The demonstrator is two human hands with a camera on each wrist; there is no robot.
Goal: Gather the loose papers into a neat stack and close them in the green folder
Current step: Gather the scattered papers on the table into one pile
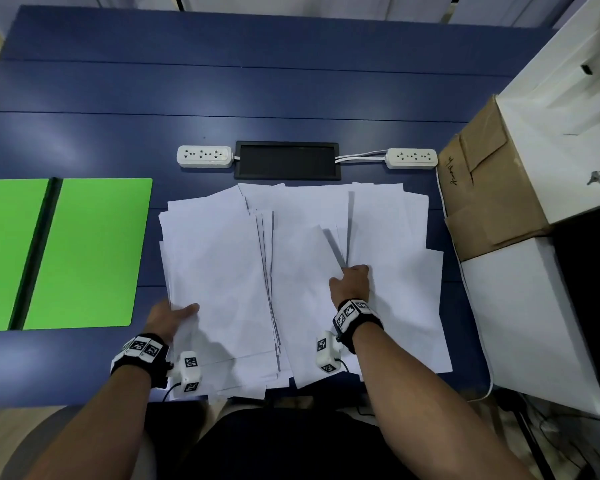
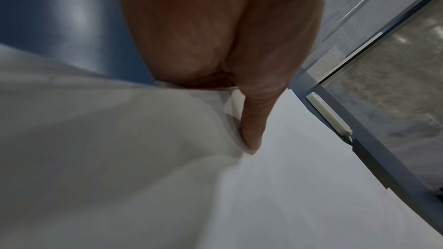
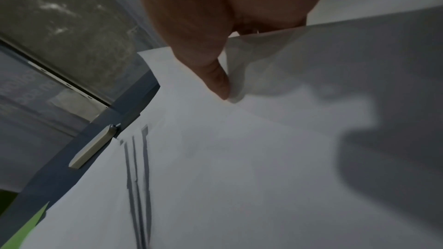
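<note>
White loose papers (image 1: 302,271) lie fanned out in an untidy spread across the middle and lower middle of the head view, on a dark blue counter (image 1: 222,91), with their near edges hanging slightly over its front rim. The green folder (image 1: 84,251) lies open and flat at the left of the frame, just beside the papers but not touching them, a dark spine strip running between its two leaves.

The left hand (image 1: 168,318) sits at the lower left edge of the spread; its grip is narrow, thumb on top of the sheets and fingers hidden beneath them, pinching the left-hand bundle. In the left wrist view the thumb (image 2: 254,126) presses down on a sheet while paper bulges up at lower left.

The right hand (image 1: 352,284) is right of centre in the frame, its grip closed on the lower edge of a few sheets, which it lifts so they cast dark shadow lines. The right wrist view shows its thumb (image 3: 215,77) on the papers and a raised sheet standing behind it.

Above the papers, mid-frame, a black recessed panel (image 1: 287,160) sits between two white power strips (image 1: 205,156). A brown cardboard box (image 1: 489,188) stands at the right edge of the counter
</note>
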